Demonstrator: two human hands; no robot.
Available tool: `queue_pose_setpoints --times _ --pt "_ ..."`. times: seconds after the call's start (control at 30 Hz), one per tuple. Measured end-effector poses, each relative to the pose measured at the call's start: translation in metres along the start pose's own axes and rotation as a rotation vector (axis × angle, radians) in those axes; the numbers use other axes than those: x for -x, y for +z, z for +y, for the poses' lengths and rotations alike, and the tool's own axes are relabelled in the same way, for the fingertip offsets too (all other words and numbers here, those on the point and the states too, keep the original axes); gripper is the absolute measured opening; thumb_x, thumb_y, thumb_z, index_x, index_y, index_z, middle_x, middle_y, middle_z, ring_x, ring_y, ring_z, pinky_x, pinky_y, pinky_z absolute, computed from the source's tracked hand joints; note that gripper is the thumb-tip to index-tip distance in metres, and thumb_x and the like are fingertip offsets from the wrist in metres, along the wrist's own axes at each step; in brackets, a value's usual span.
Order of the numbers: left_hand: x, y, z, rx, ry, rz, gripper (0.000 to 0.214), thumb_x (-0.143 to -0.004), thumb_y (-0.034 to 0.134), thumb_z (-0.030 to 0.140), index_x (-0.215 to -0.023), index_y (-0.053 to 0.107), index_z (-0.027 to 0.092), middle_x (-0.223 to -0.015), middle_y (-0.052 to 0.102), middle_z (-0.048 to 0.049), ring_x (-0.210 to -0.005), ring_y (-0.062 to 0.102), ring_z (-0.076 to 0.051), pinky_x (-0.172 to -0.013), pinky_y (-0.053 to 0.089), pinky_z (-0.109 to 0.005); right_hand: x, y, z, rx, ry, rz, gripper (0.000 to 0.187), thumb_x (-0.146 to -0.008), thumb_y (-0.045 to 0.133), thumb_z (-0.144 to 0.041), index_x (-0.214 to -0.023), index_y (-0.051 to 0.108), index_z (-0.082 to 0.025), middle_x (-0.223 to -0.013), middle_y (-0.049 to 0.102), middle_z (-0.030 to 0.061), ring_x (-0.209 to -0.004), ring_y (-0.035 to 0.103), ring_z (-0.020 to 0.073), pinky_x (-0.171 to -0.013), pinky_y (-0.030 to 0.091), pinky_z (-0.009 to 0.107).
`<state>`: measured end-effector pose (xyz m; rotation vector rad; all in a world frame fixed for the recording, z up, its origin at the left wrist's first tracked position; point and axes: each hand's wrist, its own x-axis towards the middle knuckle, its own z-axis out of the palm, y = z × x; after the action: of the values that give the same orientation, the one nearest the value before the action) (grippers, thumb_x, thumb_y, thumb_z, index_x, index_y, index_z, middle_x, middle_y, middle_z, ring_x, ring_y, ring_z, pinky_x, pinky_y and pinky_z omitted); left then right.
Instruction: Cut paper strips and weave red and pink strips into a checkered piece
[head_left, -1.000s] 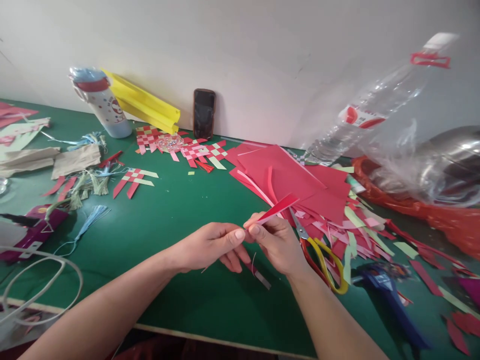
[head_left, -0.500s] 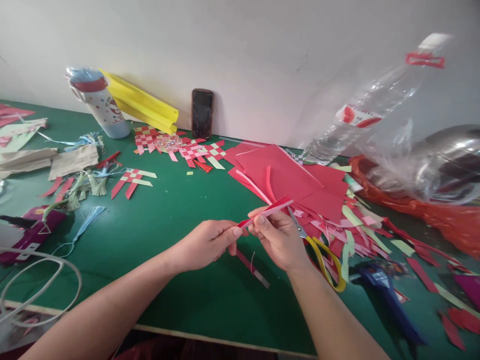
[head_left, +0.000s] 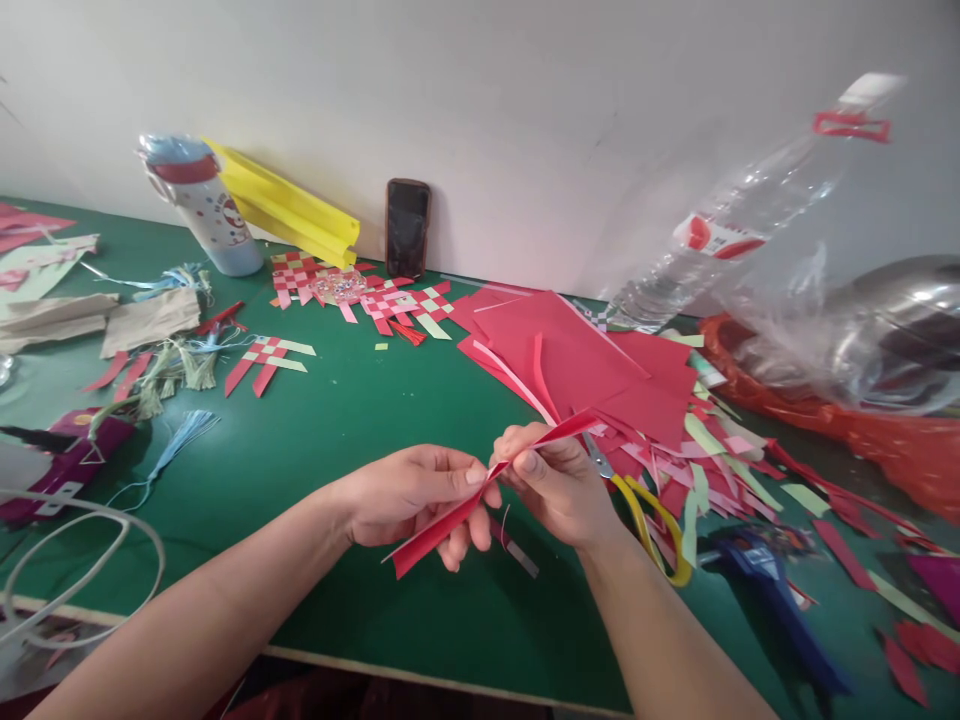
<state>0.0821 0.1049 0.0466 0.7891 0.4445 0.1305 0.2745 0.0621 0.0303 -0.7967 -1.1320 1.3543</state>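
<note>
Left hand [head_left: 426, 492] and right hand [head_left: 556, 487] each pinch a lengthwise-creased red paper strip [head_left: 433, 540] between thumb and fingers, holding it aslant above the green tabletop [head_left: 360, 415]. Yellow-handled scissors [head_left: 637, 512] lie just beside the right wrist, near stacked red paper sheets [head_left: 592, 350].
</note>
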Motion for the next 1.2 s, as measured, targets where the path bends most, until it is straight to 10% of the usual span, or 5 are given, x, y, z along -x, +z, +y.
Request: queue_pose_setpoints --times 0.27,0.43,1.0,1.2 --pt "-0.007 0.007 -0.004 -0.151 0.184 0.268 0.03 -0.088 0.062 0.042 -0.08 0.052 0.015 -0.068 0.069 -0.0013 -0.045 0.057 -0.005 -0.043 0.041 -0.014 -0.002 0.002 -0.004 0.007 0.157 0.108 0.032 -0.075 0.074 -0.048 -0.098 0.071 -0.025 -0.061 0.053 -0.0041 -0.057 0.046 0.009 -0.056 0.038 0.025" --pt "-0.012 0.007 -0.009 -0.408 0.215 0.456 0.029 -0.093 0.052 0.043 -0.081 0.049 0.017 -0.079 0.071 -0.0033 -0.048 0.059 -0.005 -0.043 0.039 -0.014 -0.006 -0.001 0.0 0.119 0.136 0.261 0.027 -0.079 0.073 -0.044 -0.073 0.063 -0.019 -0.062 0.054 -0.0034 -0.055 0.044 0.0077 -0.054 0.036 0.023" --pt "-0.009 0.009 -0.006 -0.033 0.164 0.271 0.029 -0.09 0.056 0.043 -0.086 0.055 0.015 -0.056 0.052 0.0053 -0.039 0.034 -0.002 -0.041 0.034 -0.015 -0.001 0.006 -0.007 0.417 0.148 0.184 0.031 -0.086 0.063 -0.047 -0.072 0.06 -0.02 -0.061 0.054 -0.003 -0.054 0.043 0.0094 -0.052 0.035 0.024" --pt "-0.013 0.008 -0.011 -0.186 0.183 0.372 0.029 -0.092 0.052 0.044 -0.087 0.055 0.016 -0.059 0.058 0.0036 -0.037 0.039 -0.003 -0.037 0.034 -0.015 -0.001 0.001 -0.008 0.46 0.097 0.285 0.032 -0.084 0.065 -0.048 -0.069 0.059 -0.02 -0.06 0.054 -0.0026 -0.054 0.044 0.0098 -0.052 0.036 0.024"
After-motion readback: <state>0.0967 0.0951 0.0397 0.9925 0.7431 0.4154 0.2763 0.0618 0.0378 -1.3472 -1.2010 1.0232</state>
